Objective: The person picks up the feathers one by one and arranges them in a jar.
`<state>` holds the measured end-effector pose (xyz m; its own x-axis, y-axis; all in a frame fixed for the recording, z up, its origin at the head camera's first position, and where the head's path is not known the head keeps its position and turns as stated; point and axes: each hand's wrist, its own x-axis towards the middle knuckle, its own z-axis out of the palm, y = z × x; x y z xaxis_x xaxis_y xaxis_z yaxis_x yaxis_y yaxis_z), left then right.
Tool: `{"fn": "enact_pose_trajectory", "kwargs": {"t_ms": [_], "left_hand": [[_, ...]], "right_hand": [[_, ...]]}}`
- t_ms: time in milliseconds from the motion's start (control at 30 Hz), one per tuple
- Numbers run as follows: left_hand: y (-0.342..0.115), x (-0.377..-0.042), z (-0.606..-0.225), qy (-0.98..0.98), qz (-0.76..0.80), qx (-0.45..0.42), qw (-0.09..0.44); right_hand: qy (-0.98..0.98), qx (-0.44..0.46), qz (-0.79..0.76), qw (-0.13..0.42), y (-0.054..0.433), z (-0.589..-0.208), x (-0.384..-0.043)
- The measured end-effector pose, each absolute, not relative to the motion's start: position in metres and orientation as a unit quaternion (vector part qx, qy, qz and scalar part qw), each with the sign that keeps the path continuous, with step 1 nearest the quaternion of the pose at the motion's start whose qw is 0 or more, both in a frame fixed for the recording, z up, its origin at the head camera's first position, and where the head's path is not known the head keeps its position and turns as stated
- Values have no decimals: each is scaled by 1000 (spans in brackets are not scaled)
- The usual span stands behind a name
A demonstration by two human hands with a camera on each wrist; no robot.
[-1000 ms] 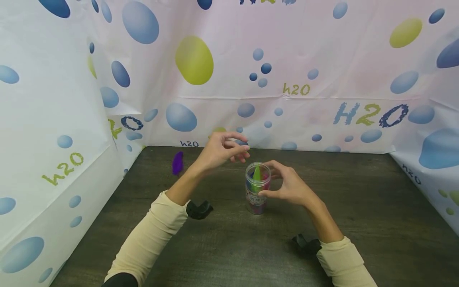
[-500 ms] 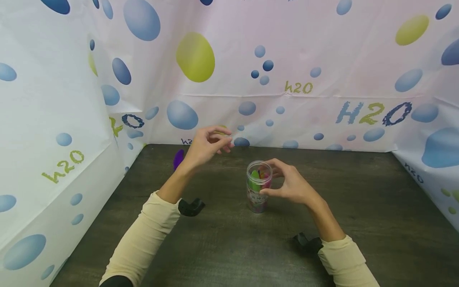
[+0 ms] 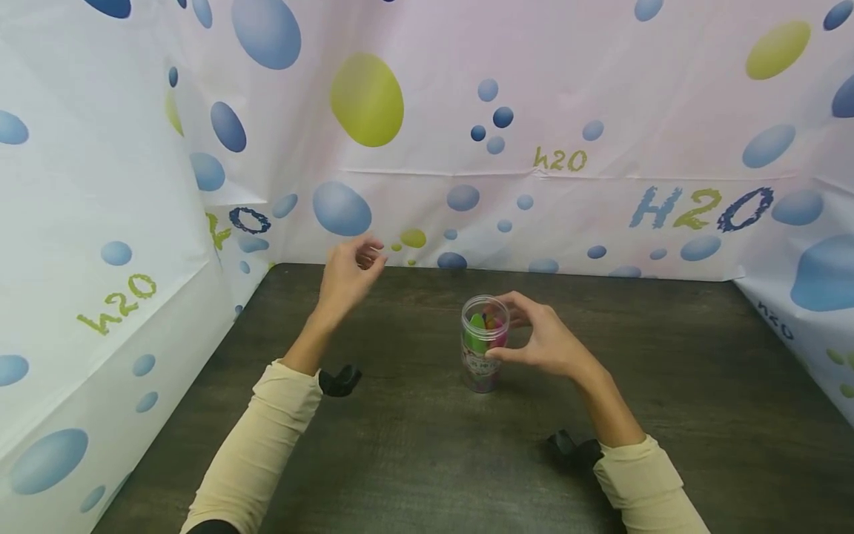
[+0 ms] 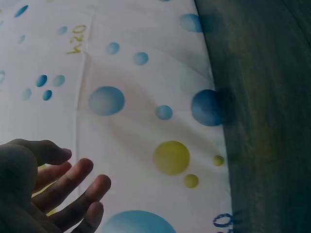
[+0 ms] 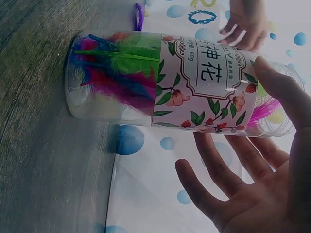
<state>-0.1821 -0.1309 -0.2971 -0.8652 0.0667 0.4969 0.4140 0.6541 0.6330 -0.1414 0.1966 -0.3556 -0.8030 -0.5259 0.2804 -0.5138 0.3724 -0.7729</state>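
A clear jar (image 3: 480, 367) with a flowered label (image 5: 204, 87) stands upright on the table, its mouth uncovered. Coloured feathers (image 5: 116, 68), green, pink, blue and red, fill it. My right hand (image 3: 547, 340) holds the jar near its top, thumb on the near side and fingers behind. Raised over the back left of the table is my left hand (image 3: 348, 276), with nothing in it and its fingers loosely bent. A purple feather (image 5: 139, 17) shows beyond the jar in the right wrist view; the left hand and forearm cover its place in the head view.
The dark wooden table (image 3: 427, 460) runs back to a white sheet (image 3: 427, 133) printed with blue and green drops. That sheet also rises along the left and right sides. Black wrist mounts (image 3: 340, 380) stick out from both forearms.
My left hand has moved left, away from above the jar, and now covers the purple feather. The green feather's tip has sunk lower in the jar. My right hand keeps its hold.
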Motion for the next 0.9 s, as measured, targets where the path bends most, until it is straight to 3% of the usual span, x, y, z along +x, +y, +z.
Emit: {"fn": "enact_pose_trajectory", "kwargs": {"t_ms": [133,433,733,900], "left_hand": [[-137,-185,-305,-909,-331,-90,237],[-160,-195,-323,-944,-261,-35,201],[-183,-205,-343,-971,-215,-14,106],[-192,-210,-353,-979,-189,-18,79]], "right_hand": [[829,-313,-463,4,197,-355,-142],[830,-312,-463,1,197,-355,-142],[826,-316,-467,5,197,-355,-141],[825,-316,-468,6,197,-355,-141]]}}
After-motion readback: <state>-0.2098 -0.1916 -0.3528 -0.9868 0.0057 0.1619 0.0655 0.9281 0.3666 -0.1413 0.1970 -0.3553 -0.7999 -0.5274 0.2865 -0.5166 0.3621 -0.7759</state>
